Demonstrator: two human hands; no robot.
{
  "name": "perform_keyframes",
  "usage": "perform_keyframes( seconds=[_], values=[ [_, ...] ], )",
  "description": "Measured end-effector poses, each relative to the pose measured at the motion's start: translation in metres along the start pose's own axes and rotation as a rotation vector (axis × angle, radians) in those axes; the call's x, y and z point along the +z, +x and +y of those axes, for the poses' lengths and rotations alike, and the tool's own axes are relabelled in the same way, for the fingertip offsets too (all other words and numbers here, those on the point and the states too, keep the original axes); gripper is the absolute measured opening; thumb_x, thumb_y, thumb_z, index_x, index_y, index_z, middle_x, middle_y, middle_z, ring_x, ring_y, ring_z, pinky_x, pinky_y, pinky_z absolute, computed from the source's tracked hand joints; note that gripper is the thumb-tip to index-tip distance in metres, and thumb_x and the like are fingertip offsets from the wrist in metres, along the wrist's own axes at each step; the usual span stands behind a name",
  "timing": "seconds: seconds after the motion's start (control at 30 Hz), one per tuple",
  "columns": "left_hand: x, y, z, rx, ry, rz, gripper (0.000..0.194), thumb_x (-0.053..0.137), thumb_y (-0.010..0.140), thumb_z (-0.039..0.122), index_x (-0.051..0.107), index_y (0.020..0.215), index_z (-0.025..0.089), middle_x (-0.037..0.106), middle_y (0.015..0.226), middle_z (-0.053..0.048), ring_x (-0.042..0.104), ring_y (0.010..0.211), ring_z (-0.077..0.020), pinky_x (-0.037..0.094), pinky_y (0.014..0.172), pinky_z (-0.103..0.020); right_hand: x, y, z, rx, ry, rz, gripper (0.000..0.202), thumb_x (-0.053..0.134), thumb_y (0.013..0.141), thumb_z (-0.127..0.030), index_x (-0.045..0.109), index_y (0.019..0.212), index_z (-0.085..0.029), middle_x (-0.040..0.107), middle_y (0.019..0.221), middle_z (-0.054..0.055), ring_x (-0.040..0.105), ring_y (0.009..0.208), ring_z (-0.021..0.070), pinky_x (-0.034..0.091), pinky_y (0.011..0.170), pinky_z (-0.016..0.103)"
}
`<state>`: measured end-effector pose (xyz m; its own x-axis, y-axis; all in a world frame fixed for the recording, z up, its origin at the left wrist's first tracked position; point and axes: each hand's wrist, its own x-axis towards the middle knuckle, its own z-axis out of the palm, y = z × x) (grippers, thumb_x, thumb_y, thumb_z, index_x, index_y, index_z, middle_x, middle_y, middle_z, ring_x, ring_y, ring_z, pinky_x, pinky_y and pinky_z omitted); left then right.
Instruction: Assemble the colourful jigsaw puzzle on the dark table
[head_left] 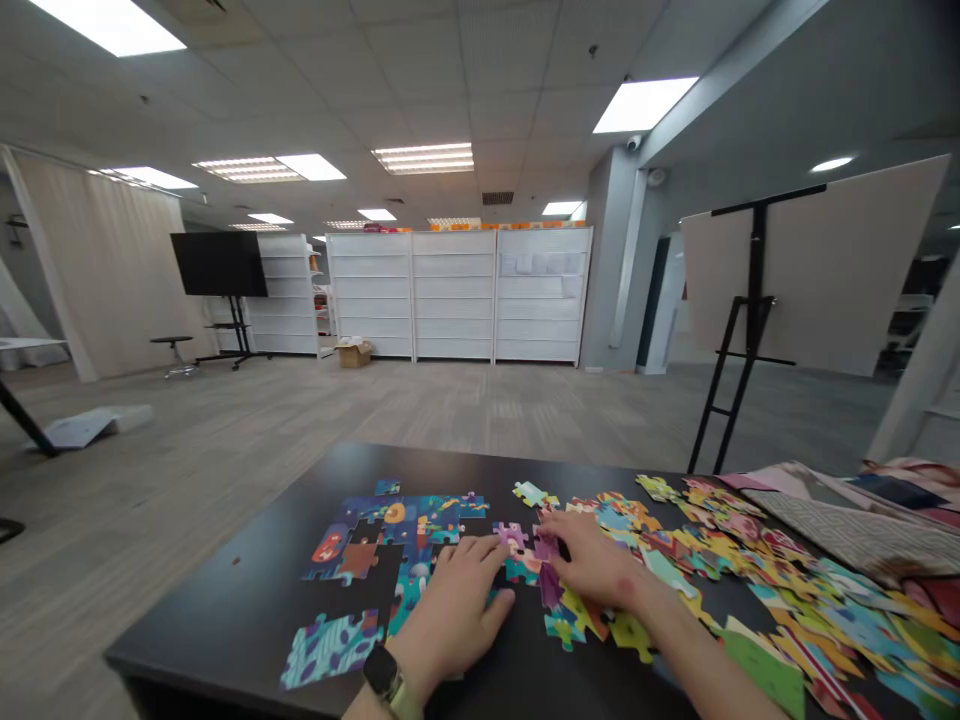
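Observation:
My left hand [459,598], with a watch on its wrist, lies palm down over the table, fingers stretched out and thumb apart. Its fingertips are beside a pink-purple puzzle piece [511,536]. My right hand [592,560] has thumb and index finger curved around a purple puzzle piece [546,548] on the table. Left of my hands, a blue sea-scene puzzle section [397,515] is joined together, partly hidden by my left hand. A striped turquoise puzzle section [330,645] lies apart near the front. A dark purple piece [551,585] sits below my right fingers.
A big spread of loose puzzle pieces [720,545] covers the right side of the black table [247,620]. Folded cloth [840,515] lies at the right edge. Beyond stand a board on an easel [817,270], white shelves [454,295] and a screen on a stand [219,265].

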<state>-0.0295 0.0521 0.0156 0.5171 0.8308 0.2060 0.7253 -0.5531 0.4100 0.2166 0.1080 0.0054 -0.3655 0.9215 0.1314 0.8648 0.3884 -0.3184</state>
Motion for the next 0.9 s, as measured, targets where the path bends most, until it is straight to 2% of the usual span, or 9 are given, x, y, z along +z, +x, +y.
perform_keyframes(
  seconds=[0.17, 0.3, 0.4, 0.53, 0.67, 0.77, 0.9],
  values=[
    [0.007, 0.023, -0.005, 0.034, 0.015, 0.018, 0.041, 0.05, 0.097, 0.033, 0.057, 0.137, 0.027, 0.056, 0.145, -0.006, 0.047, 0.133, -0.0302, 0.038, 0.111, -0.051, -0.004, -0.003, -0.002, -0.021, 0.022, 0.024, 0.034, 0.059, 0.084, -0.023, 0.075, 0.114, -0.02, 0.066, 0.133, 0.013, 0.054, 0.13, 0.0316, 0.035, 0.114, 0.046],
    [0.007, 0.028, -0.009, 0.074, 0.005, -0.012, 0.039, 0.053, 0.096, 0.03, 0.06, 0.134, 0.027, 0.059, 0.142, -0.005, 0.05, 0.13, -0.0303, 0.037, 0.111, -0.053, -0.01, -0.001, -0.007, -0.05, 0.071, -0.009, 0.031, 0.063, 0.081, -0.023, 0.077, 0.109, -0.024, 0.072, 0.123, 0.007, 0.062, 0.12, 0.0279, 0.042, 0.107, 0.039],
    [0.004, 0.027, -0.011, 0.088, 0.002, -0.036, 0.038, 0.055, 0.095, 0.03, 0.062, 0.132, 0.027, 0.059, 0.142, -0.006, 0.05, 0.13, -0.0306, 0.035, 0.114, -0.055, -0.012, -0.001, -0.009, -0.04, 0.105, -0.017, 0.035, 0.065, 0.079, -0.024, 0.075, 0.112, -0.023, 0.074, 0.116, 0.007, 0.065, 0.112, 0.0276, 0.047, 0.1, 0.038],
    [0.006, 0.027, -0.018, 0.125, -0.014, -0.035, 0.039, 0.055, 0.095, 0.029, 0.061, 0.134, 0.03, 0.056, 0.145, -0.005, 0.049, 0.133, -0.0291, 0.037, 0.115, -0.05, -0.009, -0.002, -0.009, -0.023, 0.13, 0.014, 0.042, 0.061, 0.079, -0.02, 0.072, 0.12, -0.019, 0.07, 0.124, 0.011, 0.061, 0.119, 0.0275, 0.043, 0.106, 0.038],
    [0.016, 0.041, -0.03, 0.057, -0.083, 0.022, 0.041, 0.052, 0.096, 0.024, 0.059, 0.136, 0.026, 0.052, 0.148, -0.009, 0.046, 0.139, -0.0256, 0.036, 0.117, -0.044, -0.004, -0.002, -0.007, -0.036, 0.143, 0.045, 0.043, 0.058, 0.078, -0.017, 0.072, 0.118, -0.018, 0.07, 0.123, 0.011, 0.059, 0.12, 0.0278, 0.041, 0.106, 0.038],
    [0.02, 0.055, -0.036, 0.024, -0.128, 0.041, 0.035, 0.058, 0.09, 0.018, 0.068, 0.123, 0.025, 0.06, 0.14, -0.009, 0.051, 0.134, -0.0256, 0.038, 0.116, -0.043, 0.0, -0.001, -0.004, -0.035, 0.161, 0.064, 0.04, 0.059, 0.076, -0.017, 0.074, 0.114, -0.019, 0.072, 0.117, 0.009, 0.062, 0.114, 0.0267, 0.044, 0.102, 0.036],
    [0.017, 0.063, -0.032, 0.069, -0.137, 0.041, 0.028, 0.055, 0.089, 0.014, 0.075, 0.104, 0.026, 0.069, 0.122, -0.005, 0.061, 0.118, -0.0221, 0.045, 0.105, -0.035, 0.005, 0.0, -0.001, -0.03, 0.172, 0.086, 0.039, 0.059, 0.076, -0.016, 0.074, 0.111, -0.02, 0.072, 0.114, 0.008, 0.062, 0.112, 0.0264, 0.045, 0.1, 0.035]
  ],
)
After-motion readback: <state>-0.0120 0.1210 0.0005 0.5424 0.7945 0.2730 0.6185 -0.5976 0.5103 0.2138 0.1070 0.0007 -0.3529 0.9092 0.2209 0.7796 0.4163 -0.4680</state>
